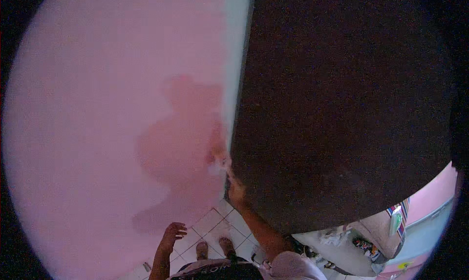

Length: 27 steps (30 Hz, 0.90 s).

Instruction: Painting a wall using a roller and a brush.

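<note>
My right arm stretches forward along the left edge of a large dark brown panel [342, 99]. At that edge, beside the pink wall [107, 84], is my right hand [236, 188]. Its fingers seem closed on a small whitish, cloth-like thing [218, 168], which lies against the wall; blur and dim light hide the details. My left hand [175, 231] hangs low in front of the wall, fingers loosely bent and apart, with nothing in it.
A pale strip [235, 50] runs upright between wall and panel. My feet stand on white floor tiles [212, 221]. Right of my arm, under the panel's curved lower edge, are a pale surface with crumpled whitish material [334, 237], several small mixed items [366, 248] and a striped cloth [403, 216].
</note>
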### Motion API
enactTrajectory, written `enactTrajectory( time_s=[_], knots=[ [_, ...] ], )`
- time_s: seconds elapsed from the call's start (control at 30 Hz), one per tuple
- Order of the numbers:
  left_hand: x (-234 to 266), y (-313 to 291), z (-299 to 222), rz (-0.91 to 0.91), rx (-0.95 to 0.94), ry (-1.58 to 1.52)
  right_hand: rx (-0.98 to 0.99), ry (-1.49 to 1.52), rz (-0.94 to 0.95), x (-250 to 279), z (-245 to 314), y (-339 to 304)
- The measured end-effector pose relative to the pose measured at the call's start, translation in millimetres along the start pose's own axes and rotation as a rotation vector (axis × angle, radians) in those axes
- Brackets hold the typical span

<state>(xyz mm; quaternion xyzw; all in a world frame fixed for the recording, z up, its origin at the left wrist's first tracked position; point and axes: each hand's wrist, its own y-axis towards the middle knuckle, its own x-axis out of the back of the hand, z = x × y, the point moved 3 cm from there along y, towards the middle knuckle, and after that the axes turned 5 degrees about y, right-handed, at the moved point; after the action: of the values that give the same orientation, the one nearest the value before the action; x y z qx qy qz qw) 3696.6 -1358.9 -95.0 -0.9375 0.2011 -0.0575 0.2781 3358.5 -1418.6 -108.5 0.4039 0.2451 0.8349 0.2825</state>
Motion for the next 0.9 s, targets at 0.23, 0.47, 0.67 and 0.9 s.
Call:
enactTrajectory(
  time_s=[0.23, 0.47, 0.67, 0.9],
  knots=[
    [-8.9, 19.9, 16.9, 0.066, 0.060, 0.090, 0.017, -0.611, 0.404, -71.1, -61.8, -51.0],
    [-27.8, 27.5, 12.7, 0.227, -0.013, 0.059, -0.507, 0.329, 0.506, -29.6, -45.1, -5.8],
    [-39.2, 17.7, 7.9, 0.226, 0.030, 0.080, -0.101, -0.223, 0.330, 21.6, 28.1, 45.0],
    [-28.8, -2.5, 16.6, 0.172, 0.020, 0.105, -0.156, -0.309, 0.416, -56.6, -14.1, -15.6]
  ],
)
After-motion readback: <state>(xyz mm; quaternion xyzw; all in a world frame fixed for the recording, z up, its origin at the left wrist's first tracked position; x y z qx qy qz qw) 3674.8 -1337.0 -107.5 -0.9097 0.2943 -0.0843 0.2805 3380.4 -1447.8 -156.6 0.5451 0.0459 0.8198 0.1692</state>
